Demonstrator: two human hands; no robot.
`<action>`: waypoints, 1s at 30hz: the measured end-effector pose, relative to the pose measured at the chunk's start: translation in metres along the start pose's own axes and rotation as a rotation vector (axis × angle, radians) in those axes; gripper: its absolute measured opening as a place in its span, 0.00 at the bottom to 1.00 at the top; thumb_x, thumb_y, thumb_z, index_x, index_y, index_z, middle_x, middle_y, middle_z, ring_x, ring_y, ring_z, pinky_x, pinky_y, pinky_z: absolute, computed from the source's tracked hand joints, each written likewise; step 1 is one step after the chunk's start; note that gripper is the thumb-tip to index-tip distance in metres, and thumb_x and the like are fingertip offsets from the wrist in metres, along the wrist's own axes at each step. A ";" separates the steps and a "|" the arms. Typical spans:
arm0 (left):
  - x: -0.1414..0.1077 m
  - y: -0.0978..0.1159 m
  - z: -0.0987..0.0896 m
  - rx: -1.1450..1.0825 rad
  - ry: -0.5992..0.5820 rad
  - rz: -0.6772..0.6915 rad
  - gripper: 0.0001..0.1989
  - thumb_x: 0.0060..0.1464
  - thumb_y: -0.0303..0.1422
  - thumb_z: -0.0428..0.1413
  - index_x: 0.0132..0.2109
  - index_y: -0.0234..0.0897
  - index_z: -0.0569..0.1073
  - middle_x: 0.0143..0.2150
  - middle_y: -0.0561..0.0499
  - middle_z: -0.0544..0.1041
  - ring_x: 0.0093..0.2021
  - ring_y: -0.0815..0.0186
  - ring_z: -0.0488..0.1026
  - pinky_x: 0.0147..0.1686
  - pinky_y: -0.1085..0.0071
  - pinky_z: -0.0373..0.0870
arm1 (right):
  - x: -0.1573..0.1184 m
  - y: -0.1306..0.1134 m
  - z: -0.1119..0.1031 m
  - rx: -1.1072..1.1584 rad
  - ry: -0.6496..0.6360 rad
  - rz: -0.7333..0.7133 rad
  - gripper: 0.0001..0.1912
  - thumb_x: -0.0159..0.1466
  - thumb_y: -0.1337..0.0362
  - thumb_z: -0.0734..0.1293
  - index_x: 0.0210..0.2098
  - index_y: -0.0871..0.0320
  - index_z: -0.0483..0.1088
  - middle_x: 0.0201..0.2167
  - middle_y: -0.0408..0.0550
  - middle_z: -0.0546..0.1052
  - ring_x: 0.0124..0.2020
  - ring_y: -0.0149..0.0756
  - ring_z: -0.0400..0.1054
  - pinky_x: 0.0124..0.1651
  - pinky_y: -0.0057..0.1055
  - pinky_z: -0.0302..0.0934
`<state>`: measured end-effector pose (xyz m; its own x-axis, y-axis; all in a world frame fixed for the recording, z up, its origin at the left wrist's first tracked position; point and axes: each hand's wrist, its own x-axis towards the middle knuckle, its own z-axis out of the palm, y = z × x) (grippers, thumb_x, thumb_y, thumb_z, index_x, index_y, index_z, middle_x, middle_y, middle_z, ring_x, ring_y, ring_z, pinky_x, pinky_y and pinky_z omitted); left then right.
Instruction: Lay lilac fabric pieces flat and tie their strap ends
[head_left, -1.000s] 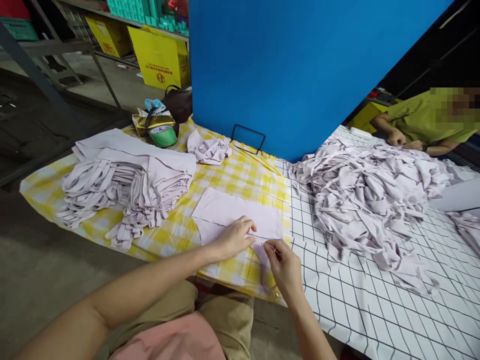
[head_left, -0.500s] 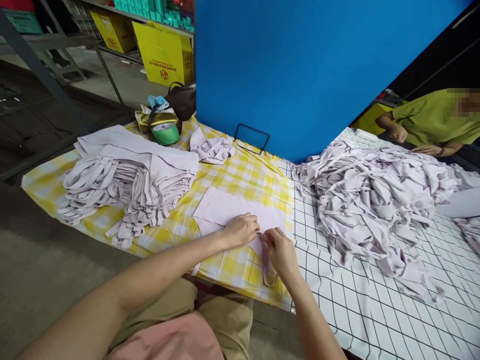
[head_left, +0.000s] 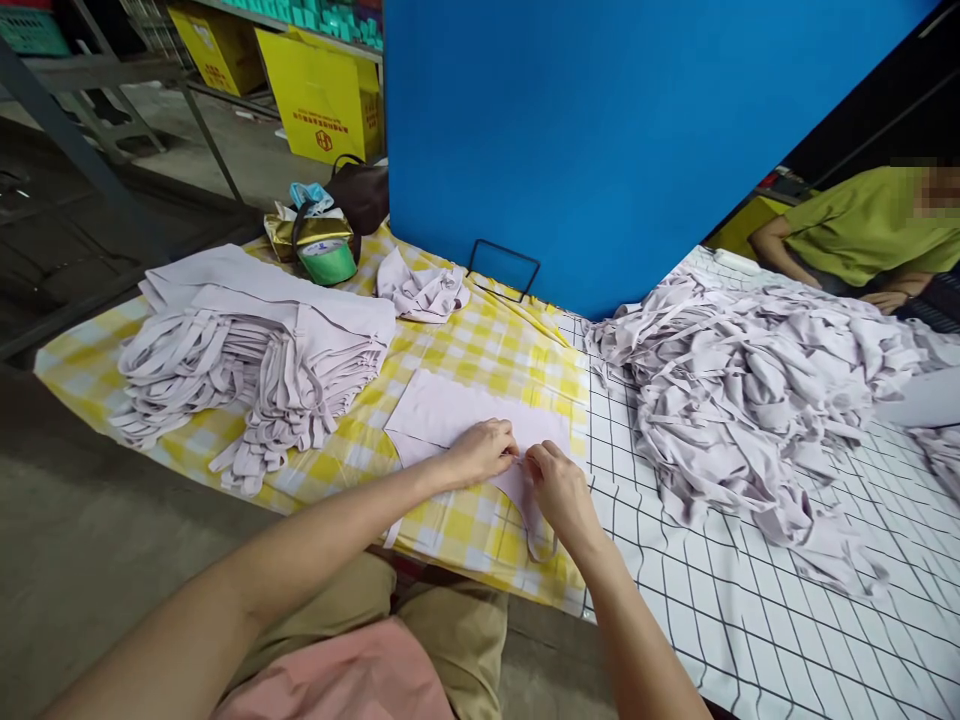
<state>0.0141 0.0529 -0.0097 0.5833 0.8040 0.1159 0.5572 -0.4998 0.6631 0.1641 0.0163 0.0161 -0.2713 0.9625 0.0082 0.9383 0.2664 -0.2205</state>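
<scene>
A pale lilac cloth piece (head_left: 442, 405) lies flat on the yellow checked tablecloth in front of me, with a strap-like loop hanging from its near right side. My left hand (head_left: 484, 452) rests on its near edge, fingers closed and pinching the cloth. Close beside it, almost touching, my right hand (head_left: 559, 485) pinches the same edge with its thumb and fingers. Whether anything small is also inside the right hand is hidden. To the left sits a neat stack of similar lilac pieces (head_left: 270, 290), their looped straps hanging toward me.
A crumpled lilac cloth (head_left: 420, 287) and a green tape roll (head_left: 328, 262) lie farther back. A tall blue panel (head_left: 600, 150) with a black wire stand (head_left: 506, 268) rises behind. At right, a heap of lilac cloth (head_left: 742, 370) covers a white grid cloth (head_left: 675, 620); a person (head_left: 855, 225) sits beyond.
My right hand has shifted slightly up and its fingers have come down onto the cloth edge. A small metallic tip seen earlier between my hands no longer shows. The other person's hands moved lower.
</scene>
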 end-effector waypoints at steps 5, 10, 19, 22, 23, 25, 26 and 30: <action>0.000 -0.002 0.001 -0.020 0.008 0.000 0.06 0.52 0.25 0.52 0.32 0.34 0.75 0.34 0.50 0.71 0.38 0.66 0.68 0.41 0.72 0.64 | 0.001 0.001 0.000 -0.043 -0.016 0.000 0.12 0.60 0.76 0.55 0.26 0.59 0.65 0.25 0.44 0.66 0.21 0.29 0.57 0.24 0.28 0.43; 0.001 -0.004 0.003 -0.033 0.015 -0.005 0.07 0.51 0.24 0.52 0.31 0.34 0.75 0.33 0.50 0.71 0.38 0.66 0.68 0.41 0.71 0.64 | 0.002 0.001 0.000 -0.064 -0.024 -0.004 0.12 0.61 0.75 0.55 0.26 0.58 0.66 0.26 0.44 0.66 0.21 0.29 0.57 0.24 0.28 0.42; 0.002 -0.008 0.008 -0.032 0.027 0.005 0.07 0.50 0.24 0.52 0.32 0.33 0.75 0.34 0.50 0.71 0.37 0.65 0.68 0.40 0.71 0.64 | 0.005 -0.004 0.000 -0.083 -0.022 -0.023 0.11 0.62 0.75 0.56 0.27 0.58 0.65 0.27 0.46 0.67 0.25 0.32 0.61 0.25 0.29 0.43; 0.002 -0.008 0.007 -0.034 0.030 0.011 0.06 0.50 0.24 0.52 0.33 0.33 0.75 0.33 0.50 0.71 0.37 0.66 0.68 0.40 0.72 0.64 | 0.004 -0.008 0.000 -0.071 -0.018 -0.028 0.11 0.61 0.76 0.56 0.28 0.58 0.65 0.28 0.47 0.68 0.27 0.33 0.62 0.26 0.29 0.44; 0.002 -0.008 0.007 -0.035 0.032 0.012 0.06 0.50 0.23 0.52 0.32 0.33 0.74 0.33 0.50 0.71 0.37 0.66 0.67 0.40 0.72 0.64 | 0.004 -0.009 0.000 -0.062 -0.016 -0.027 0.11 0.61 0.76 0.56 0.28 0.58 0.66 0.28 0.47 0.68 0.28 0.34 0.62 0.26 0.29 0.44; 0.002 -0.008 0.008 -0.033 0.036 0.013 0.05 0.49 0.23 0.52 0.31 0.32 0.74 0.32 0.50 0.71 0.36 0.66 0.67 0.39 0.72 0.64 | 0.004 -0.012 0.001 -0.035 -0.009 -0.017 0.11 0.60 0.77 0.56 0.28 0.59 0.66 0.28 0.48 0.68 0.28 0.34 0.62 0.27 0.29 0.45; 0.002 -0.008 0.008 -0.032 0.040 0.011 0.05 0.49 0.24 0.53 0.31 0.32 0.74 0.32 0.50 0.71 0.35 0.66 0.67 0.39 0.72 0.64 | 0.004 -0.013 0.002 -0.017 -0.003 -0.007 0.11 0.60 0.77 0.57 0.28 0.59 0.66 0.28 0.48 0.68 0.28 0.34 0.62 0.27 0.29 0.45; 0.001 -0.007 0.011 -0.029 0.059 -0.006 0.04 0.49 0.24 0.53 0.31 0.33 0.73 0.33 0.49 0.71 0.36 0.65 0.67 0.39 0.71 0.64 | 0.004 -0.016 0.006 0.086 0.036 0.071 0.10 0.59 0.75 0.57 0.28 0.59 0.67 0.28 0.48 0.70 0.26 0.34 0.62 0.27 0.29 0.48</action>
<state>0.0175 0.0538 -0.0217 0.5438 0.8249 0.1544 0.5429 -0.4860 0.6849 0.1465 0.0157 0.0140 -0.1954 0.9804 0.0246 0.9327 0.1935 -0.3045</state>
